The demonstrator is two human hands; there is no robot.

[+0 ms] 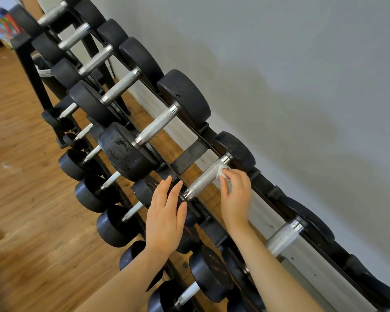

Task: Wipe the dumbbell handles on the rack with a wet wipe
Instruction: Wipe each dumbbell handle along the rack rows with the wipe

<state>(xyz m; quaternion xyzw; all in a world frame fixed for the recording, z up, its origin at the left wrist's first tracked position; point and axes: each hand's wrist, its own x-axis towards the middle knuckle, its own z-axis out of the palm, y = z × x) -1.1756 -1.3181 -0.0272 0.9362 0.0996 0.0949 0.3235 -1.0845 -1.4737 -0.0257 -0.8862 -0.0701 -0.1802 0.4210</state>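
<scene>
Right hand (235,194) pinching a crumpled white wet wipe (222,171) against a knurled silver steel dumbbell handle (206,177), left hand (166,212) flat, fingers straight, holding nothing, on the black metal rack (190,155).

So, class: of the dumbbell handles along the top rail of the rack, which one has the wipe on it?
The handle between the two hands: the right hand pinches the white wipe against its far end. The others along the rail are bare.

Both bare forearms reach toward 12 o'clock. The left hand (164,218) lies flat, fingers straight and together. The right hand (235,194), at its 3 o'clock, pinches with curled fingers.
</scene>
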